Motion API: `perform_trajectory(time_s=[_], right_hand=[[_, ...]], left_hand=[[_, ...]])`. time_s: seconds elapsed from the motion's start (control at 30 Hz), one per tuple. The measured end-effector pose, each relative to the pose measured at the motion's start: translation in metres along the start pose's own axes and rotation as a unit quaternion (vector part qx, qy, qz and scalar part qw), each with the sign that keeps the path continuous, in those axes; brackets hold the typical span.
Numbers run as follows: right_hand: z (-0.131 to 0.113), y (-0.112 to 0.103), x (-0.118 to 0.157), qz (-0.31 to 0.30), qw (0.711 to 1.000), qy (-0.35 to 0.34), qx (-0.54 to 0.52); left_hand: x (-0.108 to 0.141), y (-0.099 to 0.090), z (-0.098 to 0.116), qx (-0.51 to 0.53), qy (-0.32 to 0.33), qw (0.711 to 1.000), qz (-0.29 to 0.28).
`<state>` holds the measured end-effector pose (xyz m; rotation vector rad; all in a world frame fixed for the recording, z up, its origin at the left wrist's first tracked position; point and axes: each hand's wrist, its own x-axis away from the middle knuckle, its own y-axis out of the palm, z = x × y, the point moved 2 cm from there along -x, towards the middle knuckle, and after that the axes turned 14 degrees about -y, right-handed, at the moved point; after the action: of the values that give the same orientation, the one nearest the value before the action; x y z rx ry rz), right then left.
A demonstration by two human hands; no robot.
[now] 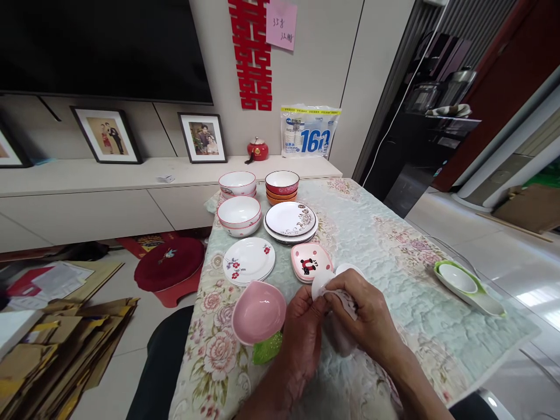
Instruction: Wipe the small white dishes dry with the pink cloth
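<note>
My left hand (306, 321) is closed on a small white dish (321, 282), its rounded edge showing above the fingers. Bunched in the fingers of my right hand (365, 303) is a pale wipe (347, 303), pressed against the dish; its lower part hangs blurred below the hands. Just beyond them, another white dish (350, 269) lies partly hidden by my right hand. A pink square cat plate (311, 260) is close to my fingertips. To the left of my left hand are a pink peach-shaped bowl (259, 313) and its green leaf-shaped part (268, 348).
White flowered plates (249, 260), a stack of patterned plates (290, 219), white bowls (238, 213) and red and orange bowls (282, 185) stand farther back. Green-rimmed dishes (468, 286) lie at the right. A printed plastic bag (310, 131) stands on the cabinet.
</note>
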<state>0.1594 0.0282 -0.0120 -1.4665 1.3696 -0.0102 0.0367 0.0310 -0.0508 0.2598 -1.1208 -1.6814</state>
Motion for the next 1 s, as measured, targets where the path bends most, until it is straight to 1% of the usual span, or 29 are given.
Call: perform_trajectory(time_s=[0.1,0.2,0.33,0.43,0.53,0.63,0.67,0.8,0.83,1.0], right_hand=[[-0.002,-0.003,-0.001,-0.050,0.998,-0.008,-0.023],[-0.001,-0.008,0.000,-0.099,0.995,-0.012,-0.024],[0.004,-0.013,0.001,-0.130,0.991,-0.009,-0.006],[0.011,-0.016,0.004,-0.115,0.993,0.000,-0.006],[0.019,-0.017,0.006,-0.068,0.998,0.009,0.007],[0.023,-0.017,0.006,-0.032,0.999,0.037,0.021],[0.022,-0.017,0.006,-0.035,0.998,0.044,0.015],[0.016,-0.018,0.005,-0.092,0.994,0.044,-0.032],[0.015,-0.019,0.005,-0.094,0.994,0.044,-0.035],[0.019,-0.025,0.004,-0.027,0.997,0.072,0.008]], left_hand=[[0.000,-0.001,0.003,0.016,0.002,1.000,0.016],[0.000,-0.003,0.005,0.029,-0.002,0.999,0.028],[-0.002,-0.006,0.004,0.045,-0.008,0.999,0.021],[-0.003,-0.007,0.003,0.054,0.001,0.998,0.022],[-0.004,-0.006,0.003,0.060,0.004,0.998,0.011],[-0.004,-0.005,0.005,0.064,0.003,0.998,0.000],[-0.004,-0.005,0.005,0.065,0.004,0.998,0.001],[-0.004,-0.005,0.007,0.070,0.001,0.998,0.004],[-0.004,-0.005,0.008,0.069,-0.001,0.998,0.002],[-0.001,-0.002,0.005,0.050,-0.027,0.998,0.005]])
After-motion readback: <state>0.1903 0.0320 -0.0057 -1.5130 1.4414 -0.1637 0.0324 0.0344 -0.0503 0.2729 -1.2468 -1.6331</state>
